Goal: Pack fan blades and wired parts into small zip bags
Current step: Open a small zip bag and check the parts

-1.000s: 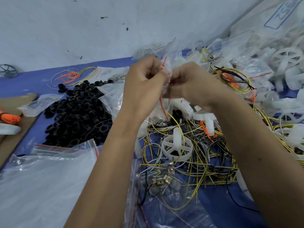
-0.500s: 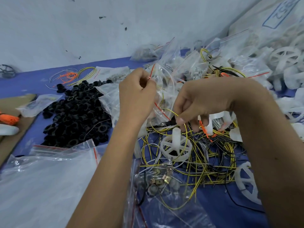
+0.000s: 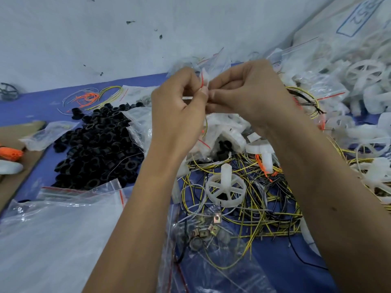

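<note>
Blue-covered bench (image 3: 38, 111) against a scuffed white wall, heaped with loose stock: a mound of black rings (image 3: 95, 149) at left, a tangle of yellow and black wires (image 3: 249, 210) in the middle with a white fan blade (image 3: 226, 192) lying on top of it, and more white blades (image 3: 368, 75) piled at right among filled bags. Above the clutter, the left hand (image 3: 177, 111) and right hand (image 3: 251, 96) meet fingertip to fingertip, both pinching the red-lined mouth of a small zip bag (image 3: 204, 81) held up between them. The bag hangs down behind the hands, and white parts show below the wrists, though whether they are inside it cannot be told from this angle. A clear bag (image 3: 211, 235) of small metal clips and wired parts lies near the front edge, beside a large plastic sheet (image 3: 53, 240). The step in hand looks like working the zip strip, most likely pressing it closed on a packed bag, though it could equally be prising it open. The next move would call for sliding the pinch along the strip end to end, keeping wire ends clear of the seal.
</note>
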`<state>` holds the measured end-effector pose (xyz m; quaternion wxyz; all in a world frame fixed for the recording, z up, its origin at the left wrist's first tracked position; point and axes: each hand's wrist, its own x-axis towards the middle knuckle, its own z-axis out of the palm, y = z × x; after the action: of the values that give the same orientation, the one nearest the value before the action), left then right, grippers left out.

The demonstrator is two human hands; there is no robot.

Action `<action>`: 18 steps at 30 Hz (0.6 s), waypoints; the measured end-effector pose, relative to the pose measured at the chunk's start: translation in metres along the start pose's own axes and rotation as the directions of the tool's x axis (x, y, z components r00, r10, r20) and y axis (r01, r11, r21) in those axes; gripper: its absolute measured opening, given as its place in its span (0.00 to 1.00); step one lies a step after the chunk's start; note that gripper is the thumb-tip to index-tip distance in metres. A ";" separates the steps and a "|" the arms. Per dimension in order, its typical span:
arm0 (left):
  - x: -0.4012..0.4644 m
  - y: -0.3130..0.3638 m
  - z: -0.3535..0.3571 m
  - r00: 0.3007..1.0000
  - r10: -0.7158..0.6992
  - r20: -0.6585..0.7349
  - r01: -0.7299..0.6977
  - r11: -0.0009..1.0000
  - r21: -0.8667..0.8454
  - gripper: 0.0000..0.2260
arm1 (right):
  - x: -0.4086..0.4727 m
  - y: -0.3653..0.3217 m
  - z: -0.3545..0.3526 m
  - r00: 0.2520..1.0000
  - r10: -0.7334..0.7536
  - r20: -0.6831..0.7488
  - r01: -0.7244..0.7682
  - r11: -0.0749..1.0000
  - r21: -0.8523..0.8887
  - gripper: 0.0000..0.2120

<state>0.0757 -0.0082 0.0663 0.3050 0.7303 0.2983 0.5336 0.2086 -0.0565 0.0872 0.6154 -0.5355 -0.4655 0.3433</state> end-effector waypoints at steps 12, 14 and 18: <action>0.012 0.007 -0.019 0.975 -0.107 0.195 0.077 0.984 0.158 0.08 | 0.004 0.017 0.005 0.990 -0.085 0.111 0.139 0.531 -0.836 0.05; 0.011 0.002 -0.019 0.971 -0.156 0.178 0.123 0.975 0.183 0.08 | 0.001 0.011 -0.002 0.973 0.041 0.228 0.156 0.613 -0.775 0.08; 0.009 -0.004 -0.016 0.959 -0.265 0.097 0.260 0.964 0.058 0.10 | 0.000 0.000 -0.015 0.909 0.065 0.412 0.340 0.458 -0.821 0.14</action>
<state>0.0617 0.0030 0.0727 0.3718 0.7178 0.3880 0.4427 0.2222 -0.0617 0.0871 0.1729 -0.6550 -0.7287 0.1006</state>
